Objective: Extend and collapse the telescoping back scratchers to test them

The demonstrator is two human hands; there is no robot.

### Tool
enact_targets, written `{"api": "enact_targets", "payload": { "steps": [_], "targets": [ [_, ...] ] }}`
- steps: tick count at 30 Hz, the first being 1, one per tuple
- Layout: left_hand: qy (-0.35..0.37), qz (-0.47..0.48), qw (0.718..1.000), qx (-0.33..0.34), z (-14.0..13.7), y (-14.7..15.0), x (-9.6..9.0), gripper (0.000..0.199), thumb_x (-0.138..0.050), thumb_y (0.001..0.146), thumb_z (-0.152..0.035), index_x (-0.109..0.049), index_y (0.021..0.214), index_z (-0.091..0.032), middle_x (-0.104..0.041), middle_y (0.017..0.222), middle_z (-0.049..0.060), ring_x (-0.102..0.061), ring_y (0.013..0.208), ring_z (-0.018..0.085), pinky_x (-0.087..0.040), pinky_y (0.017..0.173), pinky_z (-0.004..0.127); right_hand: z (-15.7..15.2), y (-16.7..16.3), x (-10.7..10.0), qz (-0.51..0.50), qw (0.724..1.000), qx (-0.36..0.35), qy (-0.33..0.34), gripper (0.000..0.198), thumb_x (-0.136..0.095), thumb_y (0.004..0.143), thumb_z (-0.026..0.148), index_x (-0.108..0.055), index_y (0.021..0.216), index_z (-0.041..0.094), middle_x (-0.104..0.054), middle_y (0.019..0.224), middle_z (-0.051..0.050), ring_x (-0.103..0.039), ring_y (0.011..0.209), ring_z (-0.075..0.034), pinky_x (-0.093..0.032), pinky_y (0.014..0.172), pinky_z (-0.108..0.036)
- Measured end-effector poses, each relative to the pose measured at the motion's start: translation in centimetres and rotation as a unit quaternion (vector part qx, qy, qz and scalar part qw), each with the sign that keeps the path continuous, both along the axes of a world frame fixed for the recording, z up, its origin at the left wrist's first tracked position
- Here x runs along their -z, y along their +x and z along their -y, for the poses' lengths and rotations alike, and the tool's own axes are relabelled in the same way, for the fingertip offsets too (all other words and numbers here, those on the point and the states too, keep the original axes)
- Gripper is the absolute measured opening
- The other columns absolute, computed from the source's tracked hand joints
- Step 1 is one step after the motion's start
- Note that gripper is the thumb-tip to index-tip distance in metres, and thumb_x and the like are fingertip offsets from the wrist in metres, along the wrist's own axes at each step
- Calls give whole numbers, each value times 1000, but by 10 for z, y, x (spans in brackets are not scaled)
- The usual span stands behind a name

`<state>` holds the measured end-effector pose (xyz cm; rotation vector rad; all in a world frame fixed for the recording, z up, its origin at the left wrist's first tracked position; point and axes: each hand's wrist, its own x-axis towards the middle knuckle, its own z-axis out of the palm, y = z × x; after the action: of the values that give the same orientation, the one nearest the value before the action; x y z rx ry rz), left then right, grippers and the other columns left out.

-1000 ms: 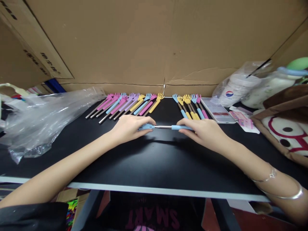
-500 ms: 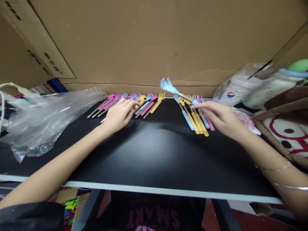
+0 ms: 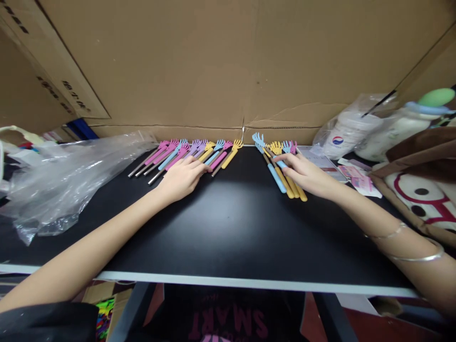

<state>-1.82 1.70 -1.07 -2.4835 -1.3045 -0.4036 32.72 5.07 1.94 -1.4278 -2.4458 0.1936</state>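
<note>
In my right hand [image 3: 301,172] is a light blue back scratcher [image 3: 281,163], gripped by its handle between thumb and fingers. Its hand-shaped head points to the far left, over a bundle of blue, yellow and pink back scratchers [image 3: 278,179] lying on the black table. My left hand [image 3: 183,178] is palm down at the near ends of a row of back scratchers [image 3: 167,156] in pink, blue, purple and yellow. Its fingers are bent together with the tips by the metal rods; what they grip is hidden. A yellow back scratcher [image 3: 230,159] lies at the right of that row.
A cardboard wall [image 3: 178,66] closes off the back. Crumpled clear plastic [image 3: 71,185] spreads over the left of the table [image 3: 228,247]. At right are a bagged white cup [image 3: 351,133], pink-and-white papers [image 3: 359,178] and a brown plush item [image 3: 423,190].
My right hand has lowered the light blue back scratcher onto the right bundle and moved slightly left. My left hand has moved slightly right and nearer along the row.
</note>
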Motion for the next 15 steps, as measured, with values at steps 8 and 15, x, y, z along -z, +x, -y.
{"api": "enact_targets", "payload": {
  "steps": [8, 15],
  "targets": [
    [11, -17, 1000, 11, 2, 2, 2, 35, -36, 94, -20, -64, 114, -18, -68, 102, 8, -54, 102, 25, -46, 80, 37, 0, -41, 5, 199, 978, 35, 45, 45, -32, 86, 25, -55, 123, 14, -62, 103, -17, -53, 104, -30, -35, 87, -43],
    [10, -28, 999, 11, 2, 1, 0, 39, -36, 90, -13, -66, 115, -19, -68, 98, 10, -53, 102, 27, -45, 80, 40, 2, -55, 6, 263, 961, 31, 76, 41, -35, 86, 24, -58, 118, 13, -64, 106, -18, -54, 106, -29, -31, 87, -40]
  ]
}}
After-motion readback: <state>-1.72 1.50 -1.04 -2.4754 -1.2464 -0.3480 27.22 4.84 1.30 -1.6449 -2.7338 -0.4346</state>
